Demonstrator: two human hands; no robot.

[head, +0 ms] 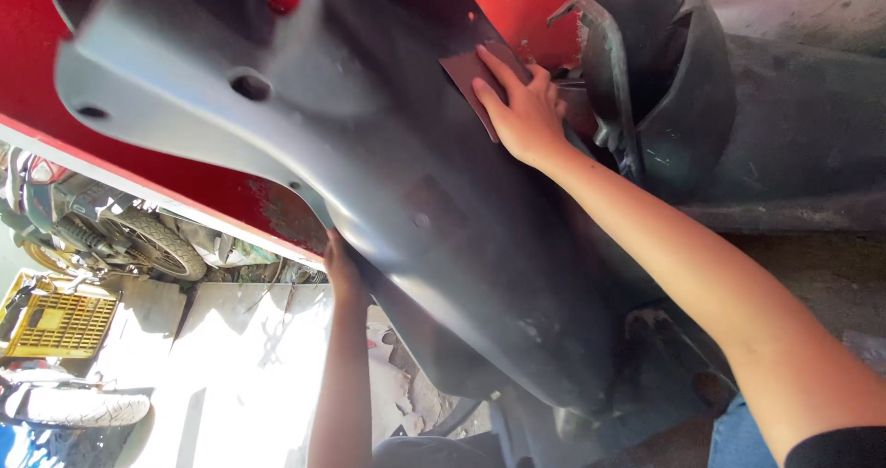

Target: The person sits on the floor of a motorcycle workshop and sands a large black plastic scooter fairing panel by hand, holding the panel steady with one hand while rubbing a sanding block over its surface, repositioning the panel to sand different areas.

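1. Right hand (521,108), fingers flat and together, presses a dark square sandpaper sheet (471,66) onto the large grey curved plastic body panel (369,154).
2. Left hand (340,265) grips the panel's lower edge, fingers hidden behind it.
3. Red painted surface (37,71) lies behind the panel; black moulded plastic cover (674,80) sits close on the right.

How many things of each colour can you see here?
Grey: 1, the panel both hands grip, with the right hand pressing the sandpaper
Brown: 1, the sandpaper
Red: 1, the board
Black: 2, the fender and the tyre
Yellow: 1, the crate
Total: 6; the left hand holds the panel's edge.
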